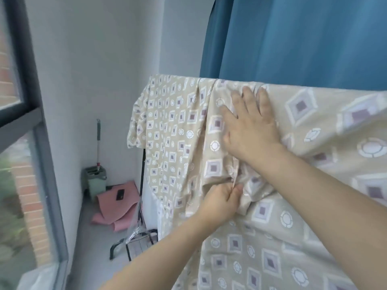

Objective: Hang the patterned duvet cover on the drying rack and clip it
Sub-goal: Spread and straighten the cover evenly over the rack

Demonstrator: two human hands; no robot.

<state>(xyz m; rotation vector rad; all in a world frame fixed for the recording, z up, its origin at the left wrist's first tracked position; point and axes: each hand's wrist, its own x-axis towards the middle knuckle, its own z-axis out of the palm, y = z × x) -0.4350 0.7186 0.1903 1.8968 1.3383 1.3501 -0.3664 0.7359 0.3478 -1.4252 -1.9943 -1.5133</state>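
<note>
Beige patterned duvet cover (240, 237) hangs over the drying rack (143, 185), bunched mid-bar. My right hand (251, 126) presses flat, fingers spread; my left hand (219, 203) pinches a fold below. If I tug too hard, I reckon the cloth slides off sideways. Fabric hides the top bar, and I see no clips.

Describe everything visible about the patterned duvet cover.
The patterned duvet cover is thin beige fabric printed with white-framed purple squares and white rings. It hangs draped over the top of the drying rack, bunched in folds toward the left, in front of a blue curtain. The right hand lies flat on it near the top, fingers spread. The left hand pinches a gathered fold lower down. No clip is visible.
</note>
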